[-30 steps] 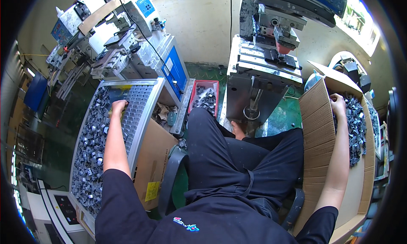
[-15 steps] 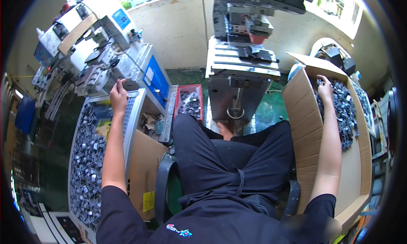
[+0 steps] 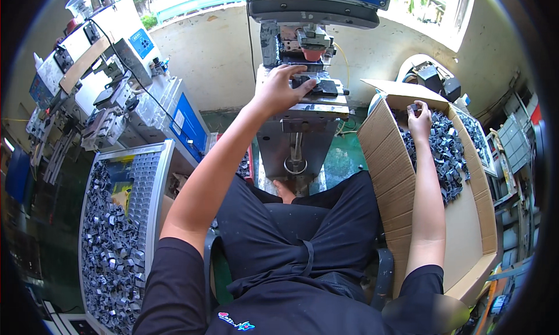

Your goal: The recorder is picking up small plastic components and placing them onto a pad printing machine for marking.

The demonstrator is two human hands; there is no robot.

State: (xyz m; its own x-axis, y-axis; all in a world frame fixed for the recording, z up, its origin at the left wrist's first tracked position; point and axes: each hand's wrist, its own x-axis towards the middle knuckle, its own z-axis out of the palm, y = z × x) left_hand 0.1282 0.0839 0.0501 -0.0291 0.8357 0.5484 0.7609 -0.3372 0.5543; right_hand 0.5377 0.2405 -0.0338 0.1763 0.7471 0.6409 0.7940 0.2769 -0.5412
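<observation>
My left hand [image 3: 283, 89] is at the machine's work table [image 3: 311, 109], beside a black fixture [image 3: 326, 88]. Its thumb and fingers are spread apart, and I see nothing held between them. Just above the fingertips hangs a reddish pad [image 3: 312, 55] under the machine head. My right hand [image 3: 420, 123] is over a cardboard box [image 3: 391, 154] on my right, pinching a small dark grey plastic part [image 3: 414, 107]. Below and around that hand lies a heap of similar dark parts [image 3: 451, 160] in the box.
On my left stands a tray [image 3: 167, 160] of many grey parts, with another machine [image 3: 169, 108] behind it. A red bin [image 3: 251, 163] sits on the floor by the machine's base, partly hidden by my left arm. The chair's armrests [image 3: 382, 277] flank my legs.
My left hand has gone from above the left tray, forward and right to the machine's table. The right hand stays over the box, the small part now showing in its fingertips. The view has shifted.
</observation>
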